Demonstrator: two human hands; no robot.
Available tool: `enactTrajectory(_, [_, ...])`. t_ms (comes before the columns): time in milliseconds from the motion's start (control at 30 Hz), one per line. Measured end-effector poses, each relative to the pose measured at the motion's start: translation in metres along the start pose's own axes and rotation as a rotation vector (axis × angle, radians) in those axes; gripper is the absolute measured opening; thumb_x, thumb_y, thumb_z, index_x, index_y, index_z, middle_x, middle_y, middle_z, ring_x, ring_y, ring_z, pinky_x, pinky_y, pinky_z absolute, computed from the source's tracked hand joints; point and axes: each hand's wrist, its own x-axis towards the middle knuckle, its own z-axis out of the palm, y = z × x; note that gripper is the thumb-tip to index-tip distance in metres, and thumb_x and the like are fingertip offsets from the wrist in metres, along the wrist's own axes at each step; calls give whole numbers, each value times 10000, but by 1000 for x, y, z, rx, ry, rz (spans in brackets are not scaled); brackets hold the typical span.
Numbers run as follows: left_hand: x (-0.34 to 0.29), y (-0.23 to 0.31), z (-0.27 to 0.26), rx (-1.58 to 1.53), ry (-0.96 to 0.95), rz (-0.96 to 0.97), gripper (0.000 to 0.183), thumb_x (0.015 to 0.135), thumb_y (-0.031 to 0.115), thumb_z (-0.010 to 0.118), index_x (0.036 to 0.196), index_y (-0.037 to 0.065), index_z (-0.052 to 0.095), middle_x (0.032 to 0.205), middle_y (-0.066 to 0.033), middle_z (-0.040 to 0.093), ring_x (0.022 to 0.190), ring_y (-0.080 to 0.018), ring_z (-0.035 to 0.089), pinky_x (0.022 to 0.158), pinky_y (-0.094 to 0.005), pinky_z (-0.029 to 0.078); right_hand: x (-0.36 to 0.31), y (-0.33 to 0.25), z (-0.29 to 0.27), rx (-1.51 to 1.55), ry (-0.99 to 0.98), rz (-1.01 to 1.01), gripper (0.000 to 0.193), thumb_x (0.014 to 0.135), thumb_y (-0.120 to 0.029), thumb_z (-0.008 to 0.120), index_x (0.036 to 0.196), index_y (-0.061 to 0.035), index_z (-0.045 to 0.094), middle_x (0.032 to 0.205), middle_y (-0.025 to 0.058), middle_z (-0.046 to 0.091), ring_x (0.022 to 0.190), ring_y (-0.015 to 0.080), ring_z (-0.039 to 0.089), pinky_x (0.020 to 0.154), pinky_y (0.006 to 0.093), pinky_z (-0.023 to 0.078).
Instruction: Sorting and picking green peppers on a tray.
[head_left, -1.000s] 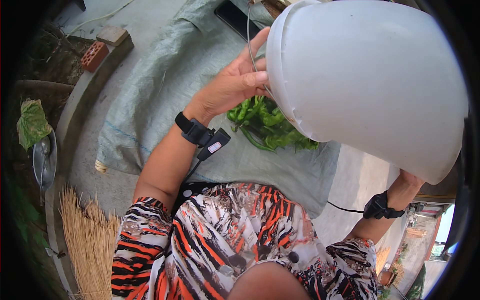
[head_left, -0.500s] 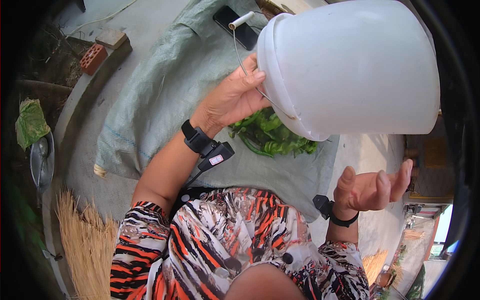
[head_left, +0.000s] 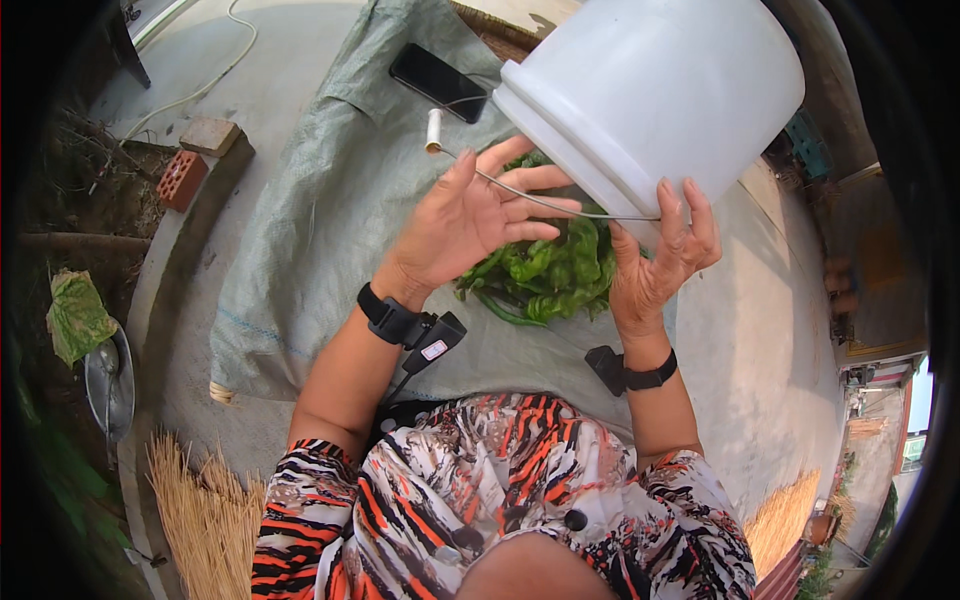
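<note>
Hold on the white plastic bucket [head_left: 660, 100] is being swapped: its rim is newly being gripped by the right hand [head_left: 655, 275], thumb and fingers pinching beside the wire bail's [head_left: 600, 214] end. Left hand [head_left: 445, 230] is being held spread, its rim grip let go; can't tell if the bail's being touched. Bucket's being kept tilted, mouth toward the green peppers [head_left: 555, 262] on the woven sheet [head_left: 300, 240], so the load's probably being shifted rightward.
</note>
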Motion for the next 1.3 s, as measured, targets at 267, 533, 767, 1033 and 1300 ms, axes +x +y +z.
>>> enactTrajectory(267, [-5, -2, -25, -47, 12, 14, 729, 985, 494, 428, 1481, -7, 243, 1376, -240, 477, 1183, -392, 554, 934, -415, 500, 46, 79, 2, 200, 273, 382, 330, 936, -211, 645, 1236, -76, 619, 1263, 85, 561, 1172, 215, 485, 1007, 354, 402])
enactTrajectory(533, [-11, -18, -44, 141, 355, -17, 446, 988, 299, 470, 1324, 7, 457, 1191, -159, 614, 1006, -248, 643, 830, -322, 522, 77, 182, -30, 850, 578, 709, 320, 955, -154, 586, 1214, 28, 542, 1125, 115, 626, 998, 211, 622, 901, 366, 523])
enactTrajectory(767, [-11, -16, -48, 500, 566, -51, 356, 971, 226, 518, 1263, 23, 509, 1136, -99, 636, 922, -139, 640, 783, -258, 504, 62, 259, -119, 732, 793, 1068, 364, 976, -228, 563, 1260, -4, 524, 1222, 142, 600, 1059, 278, 615, 897, 464, 538])
enactTrajectory(1033, [-5, -31, -29, 920, 464, -58, 277, 970, 179, 513, 1201, 34, 556, 1077, -77, 648, 977, -126, 600, 827, -252, 452, -59, 340, -237, 530, 683, 1470, 386, 982, -182, 548, 1271, 65, 478, 1231, 212, 584, 1042, 363, 633, 838, 560, 551])
enactTrajectory(1300, [-11, -39, -27, 889, 361, -119, 237, 970, 170, 570, 1157, 25, 565, 1039, -54, 654, 906, -108, 601, 799, -237, 445, -175, 327, -219, 248, 360, 1734, 355, 957, -197, 591, 1182, 74, 544, 1118, 221, 636, 939, 326, 661, 786, 472, 557])
